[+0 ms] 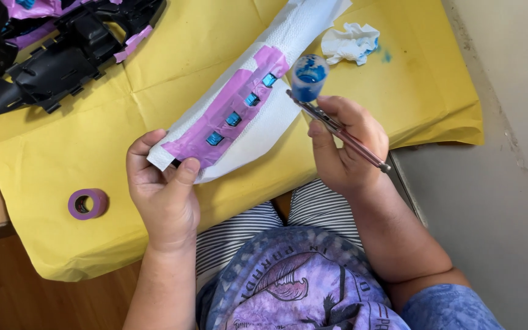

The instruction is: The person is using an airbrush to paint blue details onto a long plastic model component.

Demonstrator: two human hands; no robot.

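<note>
My left hand (163, 183) grips the near end of a long curved part (249, 104) wrapped in white paper towel and purple masking tape. Several small openings in the tape show bright blue paint. My right hand (343, 146) holds a small pot of blue paint (308, 76) between the fingertips and a thin paintbrush (337, 131) across the fingers. The pot sits just right of the painted openings, nearly touching the wrapped part.
Yellow paper (62, 165) covers the table. A roll of purple tape (87, 203) lies at the lower left. Black plastic model parts (62, 55) with purple tape lie at the upper left. A crumpled tissue stained blue (351, 43) lies at the upper right, beside the wall.
</note>
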